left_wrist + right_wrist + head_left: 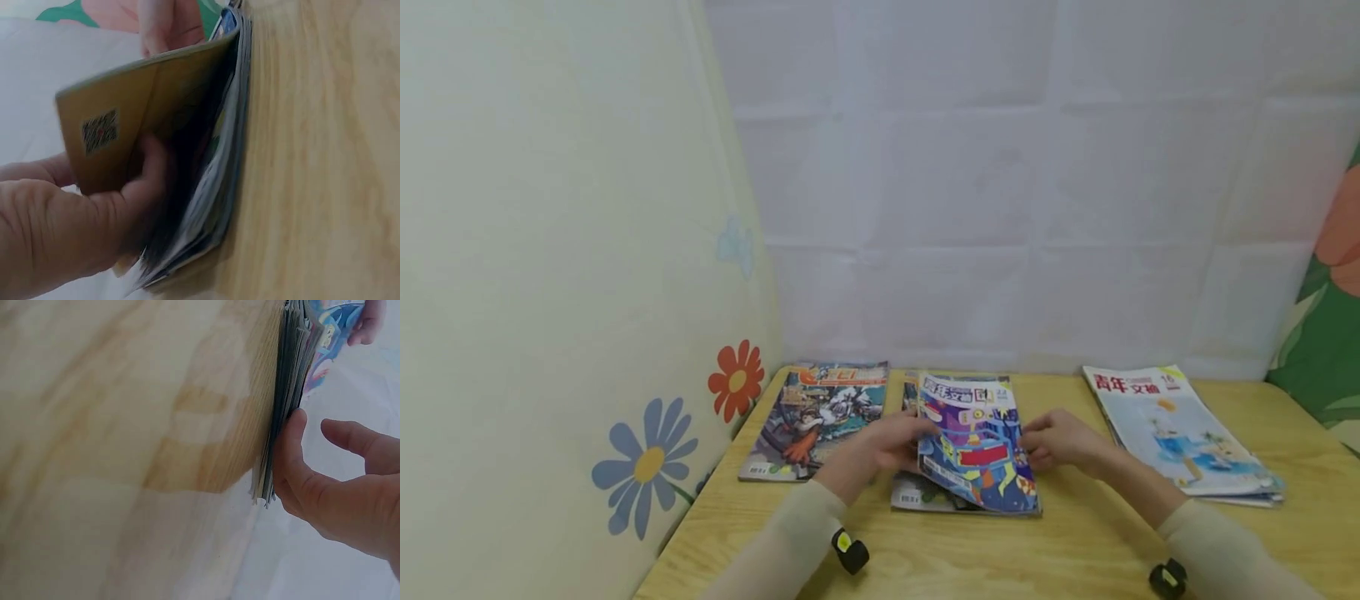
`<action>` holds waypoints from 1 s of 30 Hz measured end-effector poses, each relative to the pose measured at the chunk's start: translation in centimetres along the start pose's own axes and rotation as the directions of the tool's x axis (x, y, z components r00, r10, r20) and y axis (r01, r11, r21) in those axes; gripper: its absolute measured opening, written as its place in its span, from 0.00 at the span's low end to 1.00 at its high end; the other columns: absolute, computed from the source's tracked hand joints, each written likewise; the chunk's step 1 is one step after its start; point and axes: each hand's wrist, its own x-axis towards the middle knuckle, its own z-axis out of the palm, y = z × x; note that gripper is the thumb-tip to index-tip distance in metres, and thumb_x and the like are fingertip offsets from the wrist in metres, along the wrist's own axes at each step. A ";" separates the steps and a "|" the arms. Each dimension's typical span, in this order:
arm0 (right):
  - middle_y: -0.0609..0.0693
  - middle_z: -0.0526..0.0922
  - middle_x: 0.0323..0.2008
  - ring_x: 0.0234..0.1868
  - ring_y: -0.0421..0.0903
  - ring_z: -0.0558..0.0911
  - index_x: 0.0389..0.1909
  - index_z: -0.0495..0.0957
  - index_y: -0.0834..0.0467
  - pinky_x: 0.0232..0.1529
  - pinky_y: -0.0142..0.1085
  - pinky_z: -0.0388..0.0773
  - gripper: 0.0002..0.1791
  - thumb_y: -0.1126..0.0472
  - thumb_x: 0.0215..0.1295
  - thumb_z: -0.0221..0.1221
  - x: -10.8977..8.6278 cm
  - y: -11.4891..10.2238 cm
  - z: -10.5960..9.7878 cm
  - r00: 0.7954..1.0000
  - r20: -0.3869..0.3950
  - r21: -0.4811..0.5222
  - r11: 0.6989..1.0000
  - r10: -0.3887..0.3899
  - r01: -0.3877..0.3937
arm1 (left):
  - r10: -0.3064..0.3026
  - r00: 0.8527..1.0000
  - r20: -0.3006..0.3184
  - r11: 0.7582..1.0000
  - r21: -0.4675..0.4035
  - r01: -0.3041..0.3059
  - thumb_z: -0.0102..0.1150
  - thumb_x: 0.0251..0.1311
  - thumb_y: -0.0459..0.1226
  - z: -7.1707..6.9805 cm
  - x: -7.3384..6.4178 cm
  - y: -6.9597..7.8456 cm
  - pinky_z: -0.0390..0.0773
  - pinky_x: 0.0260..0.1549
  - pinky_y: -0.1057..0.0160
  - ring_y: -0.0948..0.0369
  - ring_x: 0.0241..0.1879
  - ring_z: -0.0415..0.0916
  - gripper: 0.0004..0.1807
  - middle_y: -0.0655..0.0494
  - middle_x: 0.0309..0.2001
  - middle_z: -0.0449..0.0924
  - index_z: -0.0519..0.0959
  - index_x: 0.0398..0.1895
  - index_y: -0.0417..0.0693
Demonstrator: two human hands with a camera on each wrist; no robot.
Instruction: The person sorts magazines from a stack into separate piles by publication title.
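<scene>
My left hand [895, 437] pinches the left side of a purple and blue magazine [973, 446], which lies over a darker magazine [917, 496] in the middle pile. Its left edge is raised; in the left wrist view the thumb lies against a brown back cover [134, 115] with a QR code, tilted up from the pages below. At the pile's right edge is my right hand [1063, 437]. In the right wrist view its fingertips touch the side of the stacked magazines [287, 381], the thumb standing apart from them.
To the left lies a dark comic-style magazine [842, 417]. A pile of magazines with a pale beach cover [1180, 433] lies to the right. All rest on a wooden table [985, 558] against a white cloth backdrop [955, 183], with a flower-printed cloth [587, 275] at the left.
</scene>
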 end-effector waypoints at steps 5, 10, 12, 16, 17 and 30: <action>0.63 0.84 0.38 0.33 0.49 0.84 0.60 0.65 0.85 0.38 0.41 0.85 0.26 0.70 0.69 0.58 0.1 0.1 -0.4 1.000 0.020 0.038 0.999 -0.001 0.000 | 0.031 0.998 0.049 0.997 -0.071 -0.028 0.49 0.57 0.17 0.4 0.0 -0.2 0.75 0.57 0.42 0.37 0.60 0.73 0.41 0.31 0.62 0.73 0.55 0.76 0.42; 0.59 0.84 0.35 0.32 0.46 0.84 0.59 0.67 0.84 0.37 0.40 0.86 0.25 0.68 0.71 0.57 0.2 0.3 -0.8 0.999 0.048 0.084 0.996 -0.007 0.002 | 0.085 0.996 0.013 0.994 -0.065 -0.084 0.51 0.55 0.15 0.7 -0.6 0.8 0.76 0.56 0.43 0.38 0.58 0.75 0.44 0.35 0.59 0.77 0.56 0.77 0.42; 0.57 0.83 0.34 0.31 0.45 0.84 0.58 0.69 0.82 0.37 0.39 0.86 0.24 0.66 0.72 0.58 0.3 0.3 -0.9 0.998 0.060 0.112 0.994 -0.001 -0.006 | 0.092 0.995 0.026 0.994 -0.062 -0.091 0.52 0.55 0.15 0.8 -0.9 1.4 0.76 0.56 0.42 0.38 0.58 0.75 0.45 0.36 0.59 0.77 0.55 0.78 0.45; 0.57 0.84 0.37 0.35 0.47 0.85 0.62 0.70 0.77 0.40 0.41 0.85 0.30 0.54 0.75 0.59 0.3 0.2 -1.3 0.997 0.079 0.176 0.984 0.021 -0.035 | 0.103 0.994 0.047 0.993 -0.059 -0.100 0.53 0.58 0.16 1.2 -1.5 2.4 0.77 0.55 0.42 0.40 0.58 0.76 0.46 0.38 0.59 0.77 0.55 0.79 0.49; 0.57 0.85 0.39 0.37 0.48 0.86 0.64 0.69 0.75 0.41 0.42 0.85 0.32 0.51 0.75 0.58 0.2 0.1 -1.4 0.996 0.090 0.198 0.979 0.025 -0.042 | 0.106 0.993 0.047 0.993 -0.062 -0.103 0.53 0.58 0.16 1.3 -1.6 2.7 0.77 0.55 0.42 0.40 0.58 0.76 0.46 0.38 0.59 0.77 0.55 0.79 0.51; 0.57 0.73 0.65 0.62 0.57 0.76 0.82 0.27 0.45 0.62 0.54 0.72 0.44 0.70 0.77 0.40 -1.3 -0.8 -1.8 0.884 0.391 0.700 0.706 -0.258 -0.103 | 0.225 0.974 0.005 0.972 -0.071 -0.224 0.53 0.56 0.15 1.0 -1.8 3.5 0.77 0.56 0.44 0.42 0.58 0.76 0.46 0.39 0.62 0.76 0.56 0.78 0.52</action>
